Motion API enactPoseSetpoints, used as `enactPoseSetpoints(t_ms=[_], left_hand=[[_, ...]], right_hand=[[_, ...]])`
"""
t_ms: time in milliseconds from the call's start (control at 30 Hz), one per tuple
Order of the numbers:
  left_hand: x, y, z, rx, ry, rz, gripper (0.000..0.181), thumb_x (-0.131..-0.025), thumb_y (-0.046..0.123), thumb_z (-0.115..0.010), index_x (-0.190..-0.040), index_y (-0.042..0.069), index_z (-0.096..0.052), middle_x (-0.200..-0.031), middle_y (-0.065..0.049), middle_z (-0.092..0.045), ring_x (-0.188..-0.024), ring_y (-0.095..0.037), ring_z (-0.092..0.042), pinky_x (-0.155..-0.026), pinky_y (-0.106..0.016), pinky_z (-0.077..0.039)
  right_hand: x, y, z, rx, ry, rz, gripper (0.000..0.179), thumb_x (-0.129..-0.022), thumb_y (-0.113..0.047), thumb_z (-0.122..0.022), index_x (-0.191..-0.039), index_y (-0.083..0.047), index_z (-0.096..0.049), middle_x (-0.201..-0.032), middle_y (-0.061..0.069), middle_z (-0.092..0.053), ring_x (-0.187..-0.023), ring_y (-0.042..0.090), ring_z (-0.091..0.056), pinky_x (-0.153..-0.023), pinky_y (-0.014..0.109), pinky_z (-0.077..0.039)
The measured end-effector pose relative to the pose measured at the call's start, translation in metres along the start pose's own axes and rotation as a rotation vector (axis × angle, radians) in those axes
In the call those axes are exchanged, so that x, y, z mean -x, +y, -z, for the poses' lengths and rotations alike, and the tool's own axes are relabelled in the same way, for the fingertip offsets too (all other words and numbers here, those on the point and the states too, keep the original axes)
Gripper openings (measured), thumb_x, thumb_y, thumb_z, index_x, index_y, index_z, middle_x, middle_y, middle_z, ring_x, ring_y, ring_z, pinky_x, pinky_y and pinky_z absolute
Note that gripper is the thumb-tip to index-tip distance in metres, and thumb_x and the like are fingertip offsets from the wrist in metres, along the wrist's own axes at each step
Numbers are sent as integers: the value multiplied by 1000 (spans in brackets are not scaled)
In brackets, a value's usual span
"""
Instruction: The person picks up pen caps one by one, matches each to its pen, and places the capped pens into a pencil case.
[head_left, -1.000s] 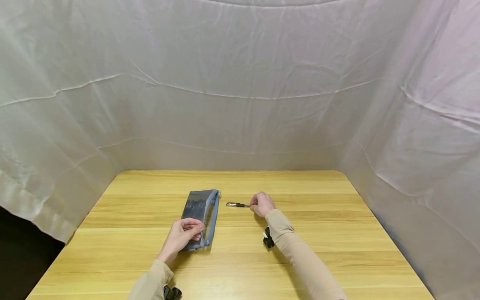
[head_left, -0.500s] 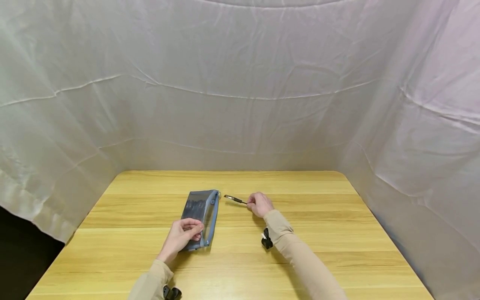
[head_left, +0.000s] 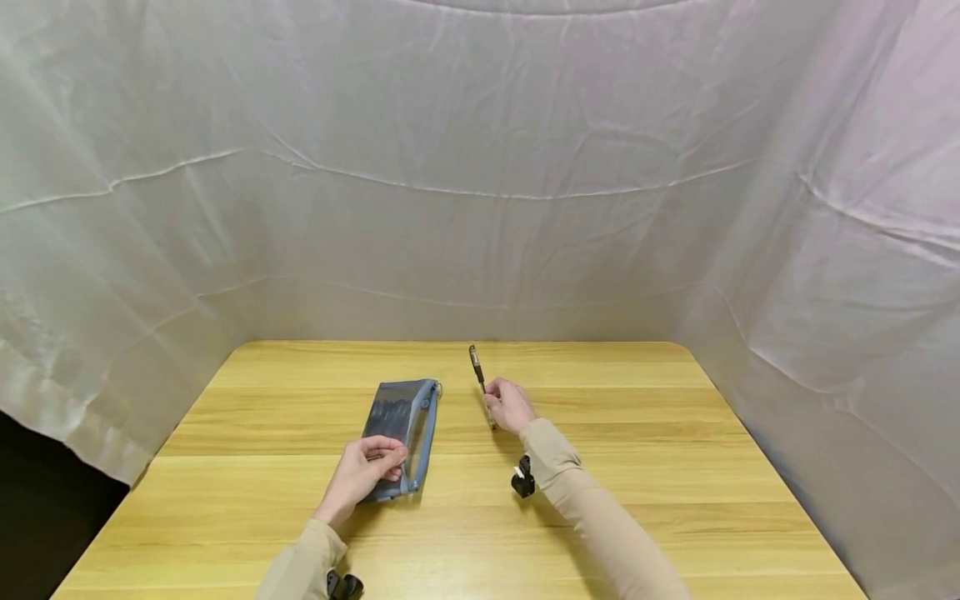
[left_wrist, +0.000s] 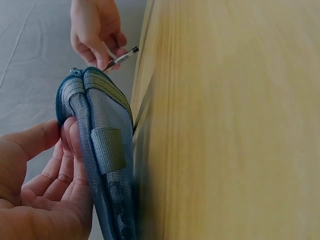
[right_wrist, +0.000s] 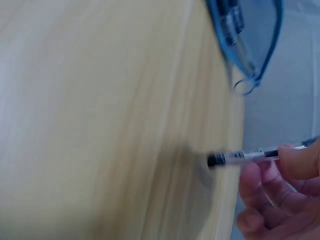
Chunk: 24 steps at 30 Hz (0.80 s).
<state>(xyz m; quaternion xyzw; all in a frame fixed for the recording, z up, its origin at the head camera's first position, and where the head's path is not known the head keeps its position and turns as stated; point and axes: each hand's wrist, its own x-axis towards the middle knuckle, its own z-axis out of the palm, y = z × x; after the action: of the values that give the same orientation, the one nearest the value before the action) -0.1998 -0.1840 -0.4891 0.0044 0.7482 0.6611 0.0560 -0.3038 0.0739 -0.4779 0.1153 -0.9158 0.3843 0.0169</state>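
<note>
A blue zippered pencil pouch with a see-through mesh side lies left of the table's middle. Its zip side gapes, and several pens show inside it in the right wrist view. My left hand pinches the pouch's near edge between thumb and fingers. To the right of the pouch, my right hand holds a black-and-clear pen between thumb and fingertips, above the table. The pen points away from me, tilted slightly left. In the right wrist view its black end sticks out past the fingers.
A light wooden table bears the pouch. A pale grey cloth hangs behind it and along both sides. A small metal ring hangs at the pouch's far corner. Each wrist carries a small black camera.
The pen has swung from pointing left to pointing away from me, in my right hand's fingers. That hand has shifted slightly left. My left hand and the pouch have stayed in place.
</note>
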Motion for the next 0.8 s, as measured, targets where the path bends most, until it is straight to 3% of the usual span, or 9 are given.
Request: enactPoseSetpoints(t_ms=[167, 300, 400, 500, 633, 800], left_hand=[[1, 2, 0, 1, -4, 1, 25, -95, 6, -67, -109, -15, -64, -87, -12, -73, -66, -7, -66, -64, -21, -59], [1, 1, 0, 5, -1, -1, 24, -94, 5, -67, -108, -15, -64, -86, -12, -73, -66, -7, -65, -63, -21, -59], [0, 1, 0, 10, 2, 1, 23, -94, 4, -67, -108, -15, -64, -87, -13, -73, -66, -7, -65, -63, -21, -59], [0, 0, 0, 15, 4, 11, 23, -94, 3, -66, -108, -15, -64, -87, -14, -74, -66, -7, -65, -63, -21, -59], [-1, 0, -1, 19, 14, 18, 23, -94, 2, -66, -108, -16, -64, -86, -12, -74, -65, -6, -65, -63, -21, -59], [-2, 0, -1, 10, 11, 9, 23, -95, 4, -66, -108, -15, -64, -85, -11, -74, -66, -7, -65, -63, -21, -59]], right_hand=[[1, -11, -5, -243, -148, -104, 19, -99, -1, -56, -114, 10, -60, -85, 15, -67, -64, 14, -60, -57, 21, -49], [2, -16, -13, -464, -288, -193, 27, -99, 2, -53, -122, 15, -53, -83, 13, -65, -59, 13, -59, -57, 24, -56], [4, -22, -21, -575, -343, -262, 29, -98, 2, -54, -124, 15, -51, -81, 11, -65, -55, 13, -60, -57, 26, -60], [6, -28, -30, -615, -366, -294, 29, -97, 1, -58, -122, 14, -52, -77, 11, -66, -51, 13, -62, -56, 27, -61], [8, -38, -40, -606, -418, -266, 27, -97, 0, -59, -119, 16, -56, -72, 12, -68, -49, 11, -63, -55, 26, -60], [10, -43, -46, -594, -502, -188, 31, -100, -3, -56, -124, 17, -57, -87, 22, -72, -52, 9, -64, -57, 25, -61]])
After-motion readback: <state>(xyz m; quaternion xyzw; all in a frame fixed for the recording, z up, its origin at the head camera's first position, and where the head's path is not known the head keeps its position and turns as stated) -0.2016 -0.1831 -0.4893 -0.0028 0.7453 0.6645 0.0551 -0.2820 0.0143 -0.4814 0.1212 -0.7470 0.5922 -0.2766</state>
